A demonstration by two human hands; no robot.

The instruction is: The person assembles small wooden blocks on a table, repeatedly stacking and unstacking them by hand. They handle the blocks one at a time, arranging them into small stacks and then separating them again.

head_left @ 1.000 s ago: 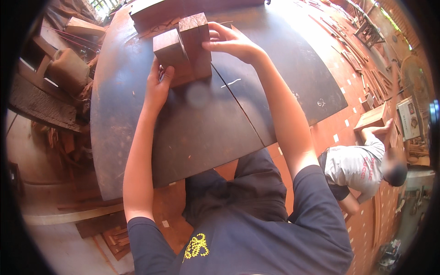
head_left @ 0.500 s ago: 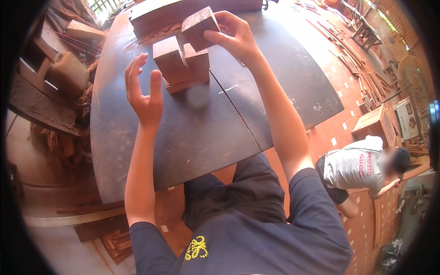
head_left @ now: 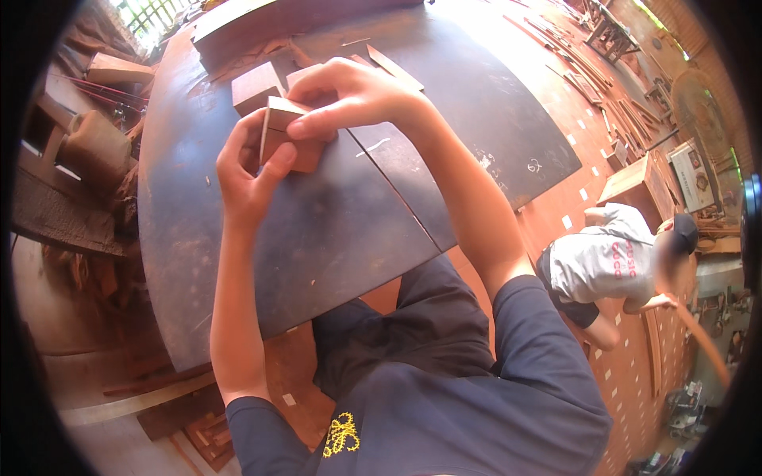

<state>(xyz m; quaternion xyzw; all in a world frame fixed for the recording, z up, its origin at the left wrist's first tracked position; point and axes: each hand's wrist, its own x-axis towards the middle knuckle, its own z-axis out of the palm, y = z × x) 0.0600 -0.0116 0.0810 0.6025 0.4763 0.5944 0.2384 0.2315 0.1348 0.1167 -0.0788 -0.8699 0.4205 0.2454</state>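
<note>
A small reddish-brown wooden block (head_left: 279, 115) is held between my two hands, over the near side of the block stack. My left hand (head_left: 244, 176) is closed on its left edge, thumb in front and fingers behind. From the right, my right hand (head_left: 355, 99) grips it with the thumb on the near face and curled fingers over the top. Just behind stands another wooden block (head_left: 257, 86), part of the stack, partly covered by my hands. Below the held piece, a lower wooden block (head_left: 305, 159) shows; whether the two touch I cannot tell.
The dark tabletop (head_left: 357, 214) has a straight seam across it. A large wooden piece (head_left: 254, 32) lies at its far edge, with thin wooden strips (head_left: 394, 67) nearby. On the right, a person in a grey shirt (head_left: 603, 254) bends near a wooden box (head_left: 639, 190).
My right hand has brought the block down and left, in front of the stack, and turned it. My left hand, open before, has closed on its edge. The co-worker has moved slightly.
</note>
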